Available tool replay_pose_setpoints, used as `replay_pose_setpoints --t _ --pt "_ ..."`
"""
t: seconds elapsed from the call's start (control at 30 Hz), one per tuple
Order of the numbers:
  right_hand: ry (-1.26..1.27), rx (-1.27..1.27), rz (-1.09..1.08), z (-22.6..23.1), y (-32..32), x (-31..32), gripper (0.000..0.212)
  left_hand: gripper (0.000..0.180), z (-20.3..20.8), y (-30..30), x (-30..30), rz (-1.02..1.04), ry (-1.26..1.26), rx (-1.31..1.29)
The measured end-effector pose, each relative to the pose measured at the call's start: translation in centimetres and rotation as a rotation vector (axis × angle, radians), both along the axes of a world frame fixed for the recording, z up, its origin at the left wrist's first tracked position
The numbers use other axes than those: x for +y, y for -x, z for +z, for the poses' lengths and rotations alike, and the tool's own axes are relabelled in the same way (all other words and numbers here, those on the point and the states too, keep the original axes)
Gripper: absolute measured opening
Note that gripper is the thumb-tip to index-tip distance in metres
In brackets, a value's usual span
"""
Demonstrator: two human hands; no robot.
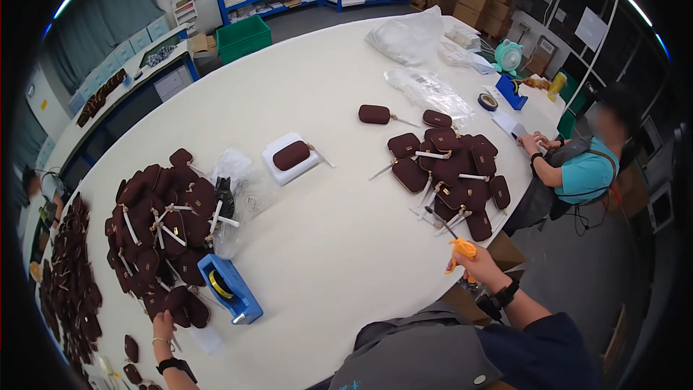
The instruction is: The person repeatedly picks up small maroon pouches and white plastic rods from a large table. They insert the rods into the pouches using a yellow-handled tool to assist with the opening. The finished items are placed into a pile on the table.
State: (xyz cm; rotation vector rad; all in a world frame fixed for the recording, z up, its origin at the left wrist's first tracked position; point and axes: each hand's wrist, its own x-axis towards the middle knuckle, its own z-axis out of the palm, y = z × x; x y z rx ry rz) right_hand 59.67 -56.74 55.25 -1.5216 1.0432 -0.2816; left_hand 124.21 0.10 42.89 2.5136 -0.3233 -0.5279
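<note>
My left hand (164, 326) is closed on a dark maroon zip pouch (175, 305) at the near edge of a large heap of such pouches (155, 209) on the left. White strips hang from many of them. In my right hand (482, 269) is an orange air blow gun (463, 248), its long thin nozzle pointing up and left at a smaller pouch heap (451, 173). The nozzle tip is close to that heap's near side. Between the heaps, one maroon pouch (291, 155) lies on a white pad (278, 172).
A blue tape dispenser (232, 290) stands by the left heap, next to clear plastic bags (245, 202). More bags (408, 36), a green fan (508, 56) and another blue dispenser (511, 92) are at the far right. A co-worker (588, 173) works at the table's right edge.
</note>
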Motion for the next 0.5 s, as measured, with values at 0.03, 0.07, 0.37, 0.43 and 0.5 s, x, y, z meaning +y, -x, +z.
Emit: replay_pose_setpoints --t 0.03,0.07,0.37,0.43,0.5 --pt "0.001 -0.006 0.027 0.2 -0.1 -0.2 0.023 0.031 -0.1 1.7 0.4 0.066 0.075 -0.009" --pt "-0.001 -0.015 0.056 0.3 -0.1 -0.4 0.023 0.034 0.2 3.7 1.0 0.133 0.147 -0.021" --pt "-0.033 -0.024 0.252 -2.8 2.4 -3.4 0.026 0.024 9.9 32.2 -2.9 0.342 0.358 0.005" --pt "-0.043 -0.059 0.29 -3.5 3.1 -4.0 0.026 0.022 12.4 38.6 -7.3 0.709 0.693 0.207" --pt "-0.013 -0.23 0.322 -6.7 4.4 -4.3 0.027 0.021 12.3 42.6 -9.7 0.746 0.696 0.274"
